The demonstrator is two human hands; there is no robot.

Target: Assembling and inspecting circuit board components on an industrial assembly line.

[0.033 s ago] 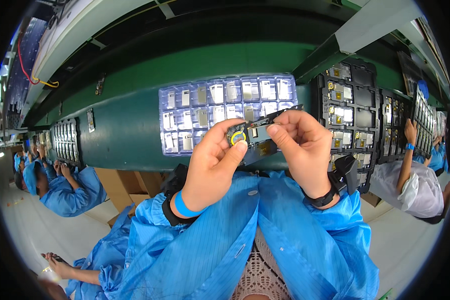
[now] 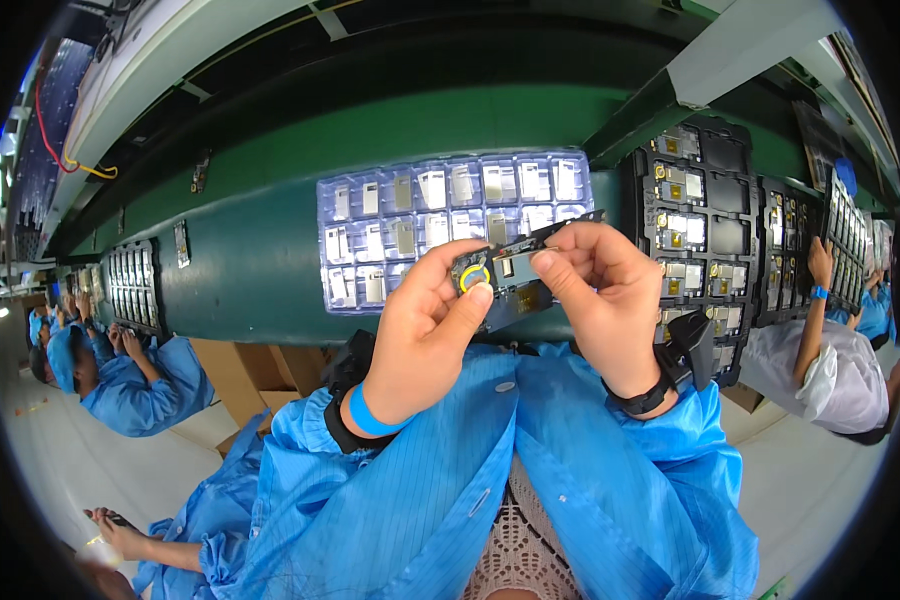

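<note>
I hold a small dark component (image 2: 510, 272) with a yellow ring (image 2: 473, 277) on its left end, up in front of me with both hands. My left hand (image 2: 425, 335) grips its left end, thumb tip against the ring. My right hand (image 2: 595, 285) pinches the right end between thumb and fingers. Both wrists wear black straps, and the left also has a blue band. Behind the component lies a clear bluish tray (image 2: 370, 250) with several small metal pieces in its pockets.
A green workbench (image 2: 260, 270) runs across the view. A black tray (image 2: 690, 220) of small parts lies right of the clear one, and another (image 2: 130, 285) lies far left. People in blue coats work at the left (image 2: 140, 385) and right (image 2: 830, 370).
</note>
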